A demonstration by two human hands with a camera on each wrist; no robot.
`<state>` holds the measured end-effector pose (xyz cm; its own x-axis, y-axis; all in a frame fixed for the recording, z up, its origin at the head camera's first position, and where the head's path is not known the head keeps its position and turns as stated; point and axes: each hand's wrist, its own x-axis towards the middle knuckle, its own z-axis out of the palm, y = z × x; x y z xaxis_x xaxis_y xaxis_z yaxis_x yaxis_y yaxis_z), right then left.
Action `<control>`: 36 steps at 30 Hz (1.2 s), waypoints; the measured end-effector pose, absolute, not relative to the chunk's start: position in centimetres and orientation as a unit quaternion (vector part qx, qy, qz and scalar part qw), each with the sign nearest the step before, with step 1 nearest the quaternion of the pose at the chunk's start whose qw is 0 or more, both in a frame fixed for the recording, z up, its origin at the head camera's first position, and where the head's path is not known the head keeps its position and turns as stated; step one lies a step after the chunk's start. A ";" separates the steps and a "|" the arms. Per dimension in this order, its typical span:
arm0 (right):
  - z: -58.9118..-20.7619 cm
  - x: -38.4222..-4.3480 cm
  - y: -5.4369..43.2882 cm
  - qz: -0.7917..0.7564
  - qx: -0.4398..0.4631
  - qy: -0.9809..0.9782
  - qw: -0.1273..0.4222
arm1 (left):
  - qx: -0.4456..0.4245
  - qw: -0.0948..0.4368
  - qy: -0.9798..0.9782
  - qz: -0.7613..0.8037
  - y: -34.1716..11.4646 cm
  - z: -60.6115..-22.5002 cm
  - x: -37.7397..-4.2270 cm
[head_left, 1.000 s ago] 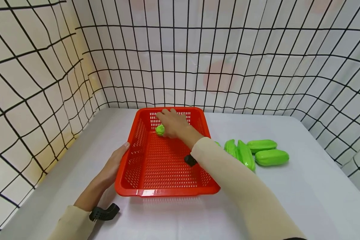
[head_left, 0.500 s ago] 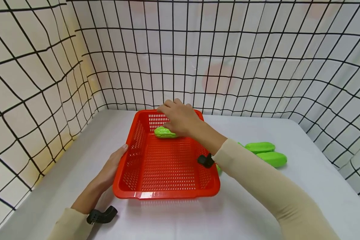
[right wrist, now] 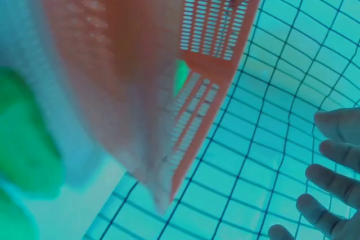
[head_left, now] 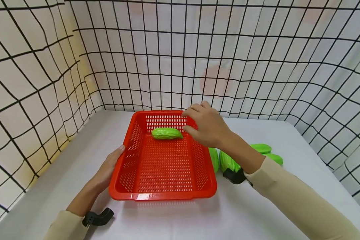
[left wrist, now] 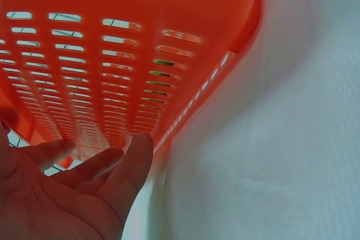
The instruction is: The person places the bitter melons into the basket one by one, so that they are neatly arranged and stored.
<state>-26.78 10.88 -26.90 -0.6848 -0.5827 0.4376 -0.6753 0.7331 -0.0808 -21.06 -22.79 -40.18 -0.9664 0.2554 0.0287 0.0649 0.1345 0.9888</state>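
The red plastic basket (head_left: pixel 164 197) with slotted walls stands on the white table. Inside, along its far wall, lies one glossy green bitter melon (head_left: pixel 166 133) with a ridged skin and a pointed tip. My left hand (head_left: pixel 111 166) rests against the outside of the basket's left wall. In the left wrist view its extended fingers (left wrist: pixel 130 167) touch the slotted side. My right hand (head_left: pixel 208 126) hovers over the basket's far right corner, holding nothing. Its fingers (right wrist: pixel 332 181) are spread apart in the right wrist view.
Several more green bitter melons (head_left: pixel 227 162) lie on the table right of the basket, partly hidden by my right forearm. A black wire grid (head_left: pixel 156 66) stands at the back and along both sides. Each wrist wears a black band (head_left: pixel 98 217).
My right hand has let go of the bitter melon in the basket and moved right, up toward the basket's rim. My left hand has stayed at the basket's left side.
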 end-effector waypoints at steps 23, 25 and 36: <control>-32.9 -24.0 21.1 0.130 0.287 -0.924 0.217 | 0.091 0.079 0.756 0.643 -22.6 -39.8 -21.1; -33.6 -23.9 22.4 0.131 0.273 -0.930 0.208 | 0.088 0.079 0.757 0.642 -22.5 -39.9 -21.1; -36.4 -23.7 29.7 0.160 0.199 -0.957 0.142 | 0.085 0.075 0.762 0.638 -22.6 -39.9 -20.9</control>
<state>-23.70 29.67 -36.40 -0.8809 -0.3346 0.3347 -0.4251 0.8702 -0.2489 -20.91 -22.57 -39.93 -0.9743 0.2252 -0.0069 0.0329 0.1726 0.9844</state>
